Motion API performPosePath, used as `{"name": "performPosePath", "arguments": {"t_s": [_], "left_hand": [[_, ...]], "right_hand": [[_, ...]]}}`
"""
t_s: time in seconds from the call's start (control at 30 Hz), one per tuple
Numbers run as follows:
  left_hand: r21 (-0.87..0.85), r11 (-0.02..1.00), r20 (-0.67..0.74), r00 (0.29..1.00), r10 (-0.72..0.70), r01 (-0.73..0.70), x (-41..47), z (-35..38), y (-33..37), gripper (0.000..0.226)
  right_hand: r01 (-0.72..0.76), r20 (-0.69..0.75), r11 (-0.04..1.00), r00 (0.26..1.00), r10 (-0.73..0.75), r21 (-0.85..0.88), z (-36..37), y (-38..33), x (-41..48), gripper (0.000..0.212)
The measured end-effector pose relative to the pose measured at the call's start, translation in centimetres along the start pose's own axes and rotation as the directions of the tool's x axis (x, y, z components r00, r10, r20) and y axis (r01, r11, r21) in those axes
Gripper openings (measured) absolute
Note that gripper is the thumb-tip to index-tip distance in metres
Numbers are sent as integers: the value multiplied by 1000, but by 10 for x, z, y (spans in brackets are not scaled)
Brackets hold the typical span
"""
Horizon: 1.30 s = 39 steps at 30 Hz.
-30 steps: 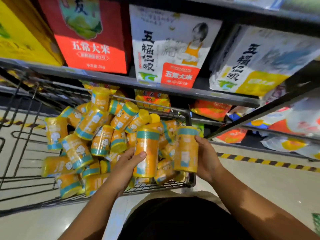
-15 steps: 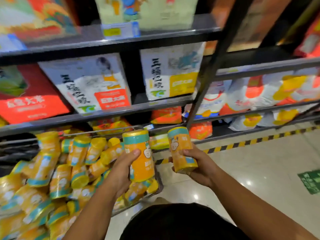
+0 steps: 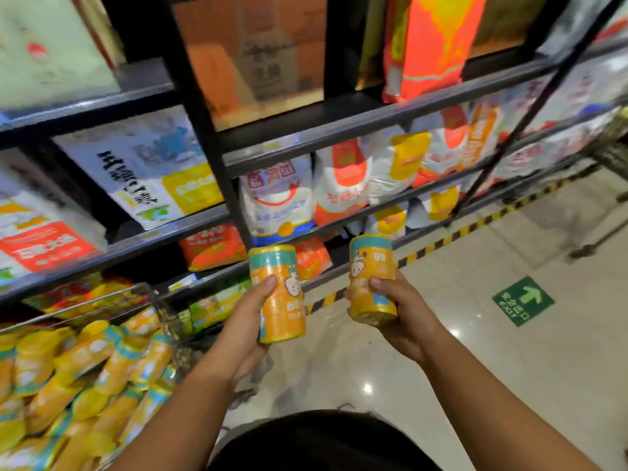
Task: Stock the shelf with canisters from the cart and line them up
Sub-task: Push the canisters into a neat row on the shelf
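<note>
My left hand (image 3: 241,329) grips an orange canister with a teal band (image 3: 278,297), held upright above the floor. My right hand (image 3: 402,314) grips a second orange canister (image 3: 370,270), also upright, a little to the right. Both are in front of the low shelves. The wire cart (image 3: 102,297) at the lower left holds several more orange canisters (image 3: 88,379) lying in a heap. The dark metal shelf (image 3: 339,127) ahead carries bags and boxes.
Rice bags and boxes (image 3: 275,198) fill the shelf levels. A black upright post (image 3: 200,130) divides the shelf bays. A yellow-black stripe (image 3: 475,222) runs along the floor under the shelf. A green arrow sticker (image 3: 523,299) lies on the glossy tiles at right.
Both hands have carried their canisters up and right, away from the cart. My view has swung right, so the cart now sits at the lower left and more of the right shelf bay shows.
</note>
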<state>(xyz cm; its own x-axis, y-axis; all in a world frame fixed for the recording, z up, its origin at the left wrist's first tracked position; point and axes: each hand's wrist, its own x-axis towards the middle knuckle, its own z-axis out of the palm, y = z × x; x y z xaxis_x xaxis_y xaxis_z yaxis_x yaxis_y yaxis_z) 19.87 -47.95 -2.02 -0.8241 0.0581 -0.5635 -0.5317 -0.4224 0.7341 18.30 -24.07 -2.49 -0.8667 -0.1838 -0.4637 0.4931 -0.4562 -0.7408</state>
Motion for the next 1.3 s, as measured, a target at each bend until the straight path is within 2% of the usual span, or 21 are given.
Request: {"name": "performPosePath", "arguments": {"t_s": [0.2,0.33,0.4,0.53,0.63,0.73,0.8,0.9,1.03,1.1,1.2,1.3], "left_hand": [[50,996,90,994,63,-68,20,74,16,49],[132,976,131,979,155,-172,43,115,41,60],[143,967,144,971,192,-212,57,134,56,66],[151,939,232,934,270,-309,85,178,88,61],[148,901,291,889,354,-407,108,214,118,57],[130,856,358,828,431,-501,132,248,154,75],[102,829,396,787,474,-550,147,268,182,78],[76,779,458,716,527,-622,171,303,229,56],[-2,738,518,631,578,-675,199,351,282,54],[-34,721,559,585,588,-692,208,376,303,47],[-64,690,593,529,607,-721,215,407,329,36],[-82,634,605,467,645,-769,221,435,357,40]], "right_hand": [[123,-50,992,991,-125,-35,-49,-54,-13,91],[222,-45,971,973,-227,-88,-62,-96,-8,90],[270,-52,953,959,-279,-136,-65,-120,-4,89],[379,-66,880,908,-413,-285,-65,-175,9,85],[458,-72,763,836,-545,-457,-55,-225,27,97],[544,-41,636,742,-670,-547,-42,-276,50,105],[610,6,563,681,-733,-558,-32,-308,66,97],[677,47,498,615,-787,-542,-18,-354,89,89],[742,60,401,508,-859,-537,-14,-402,118,93],[768,74,353,458,-886,-534,-13,-425,126,89],[792,97,291,401,-911,-537,-15,-457,136,92],[820,105,254,353,-930,-513,-19,-491,147,98]]}}
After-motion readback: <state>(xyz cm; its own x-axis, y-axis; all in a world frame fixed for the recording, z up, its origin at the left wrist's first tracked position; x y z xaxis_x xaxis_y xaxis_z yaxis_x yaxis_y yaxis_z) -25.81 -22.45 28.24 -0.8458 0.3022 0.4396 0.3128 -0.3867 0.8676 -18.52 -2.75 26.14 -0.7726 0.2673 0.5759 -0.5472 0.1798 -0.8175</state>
